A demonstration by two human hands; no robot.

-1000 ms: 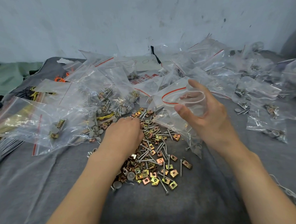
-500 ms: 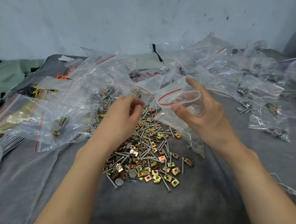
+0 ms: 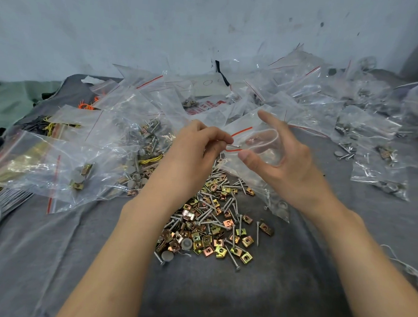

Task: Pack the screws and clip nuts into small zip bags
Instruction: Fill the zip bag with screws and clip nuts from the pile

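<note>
A screw (image 3: 231, 145) lies level at the mouth of a small bag (image 3: 259, 144) (red zip line, mouth rounded open), pinched in the left hand's (image 3: 193, 152) fingertips. The right hand (image 3: 286, 163) curls round the bag. Below both hands, loose screws and clip nuts (image 3: 214, 221) heap on grey cloth (image 3: 220, 292).

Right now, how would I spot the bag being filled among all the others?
Start at the loose pile of screws and clip nuts on the grey cloth. Just above it the right hand grips one small zip bag. Alone among the bags, it is held up with its red-lined mouth open.
</note>
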